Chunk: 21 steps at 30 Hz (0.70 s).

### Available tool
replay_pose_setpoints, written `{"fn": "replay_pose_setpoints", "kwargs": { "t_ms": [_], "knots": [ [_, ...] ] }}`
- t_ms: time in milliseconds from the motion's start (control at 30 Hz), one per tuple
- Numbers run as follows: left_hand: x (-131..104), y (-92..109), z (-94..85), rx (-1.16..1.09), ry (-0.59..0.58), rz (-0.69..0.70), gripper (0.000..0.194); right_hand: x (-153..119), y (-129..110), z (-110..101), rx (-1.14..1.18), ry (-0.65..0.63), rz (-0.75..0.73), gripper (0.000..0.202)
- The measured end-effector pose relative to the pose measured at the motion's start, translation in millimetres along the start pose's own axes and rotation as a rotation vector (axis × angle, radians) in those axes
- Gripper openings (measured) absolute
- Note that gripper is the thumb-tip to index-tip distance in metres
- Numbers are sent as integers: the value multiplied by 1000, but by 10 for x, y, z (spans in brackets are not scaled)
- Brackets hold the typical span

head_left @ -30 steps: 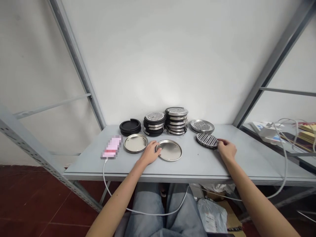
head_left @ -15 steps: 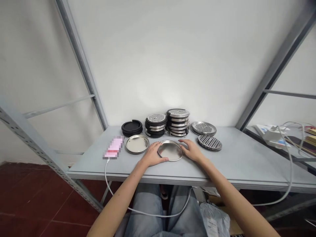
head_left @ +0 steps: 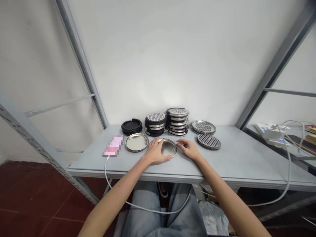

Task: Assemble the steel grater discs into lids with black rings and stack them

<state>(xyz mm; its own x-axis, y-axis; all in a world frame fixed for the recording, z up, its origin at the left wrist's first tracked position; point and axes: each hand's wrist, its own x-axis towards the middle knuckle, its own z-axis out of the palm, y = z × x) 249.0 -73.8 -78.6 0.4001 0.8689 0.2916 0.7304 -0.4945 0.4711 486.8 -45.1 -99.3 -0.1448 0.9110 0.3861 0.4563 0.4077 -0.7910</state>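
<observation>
A shallow round metal dish [head_left: 169, 148] lies on the tabletop in front of me. My left hand [head_left: 156, 151] wraps round its left side, the thumb along the near rim and the fingers at the far rim, covering part of it. At the dish's right edge is my right hand [head_left: 189, 149], its fingers bent and loosely apart; whether the fingertips touch the rim I cannot tell. Another shallow round metal dish [head_left: 136, 142] rests left of my left hand. Beyond my right hand lies a small stack of slotted metal discs [head_left: 209, 141].
Along the wall stand black round rings [head_left: 131, 126], a stack with a perforated top [head_left: 156, 123], a taller stack with chains [head_left: 177, 121] and perforated round trays [head_left: 203, 126]. A blurred-out phone [head_left: 114, 145] with a white cable [head_left: 106, 174] lies left. Metal shelf posts flank the table.
The dish has shifted slightly left, and my left hand reaches further over it. My right hand's fingers have drawn closer together and sit at the rim's right side.
</observation>
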Motion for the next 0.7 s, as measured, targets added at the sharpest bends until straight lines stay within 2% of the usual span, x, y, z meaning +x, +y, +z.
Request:
{"fn": "replay_pose_setpoints", "kwargs": {
  "t_ms": [167, 267, 400, 533, 700],
  "knots": [
    [320, 210, 30, 87, -214, -163, 129, -3, 8, -15, 41, -13, 16, 25],
    [472, 264, 6, 122, -304, -227, 133, 2, 9, -19, 64, -10, 20, 26],
    [557, 246, -34, 157, -388, -227, 130, 8, -17, -23, 61, -11, 24, 25],
    [551, 176, -43, 138, -383, -221, 118, 7, -26, -26, 48, -2, 27, 26],
    [454, 212, -48, 161, -330, -166, 123, 14, 24, -26, 21, 22, 38, 31]
  ]
}}
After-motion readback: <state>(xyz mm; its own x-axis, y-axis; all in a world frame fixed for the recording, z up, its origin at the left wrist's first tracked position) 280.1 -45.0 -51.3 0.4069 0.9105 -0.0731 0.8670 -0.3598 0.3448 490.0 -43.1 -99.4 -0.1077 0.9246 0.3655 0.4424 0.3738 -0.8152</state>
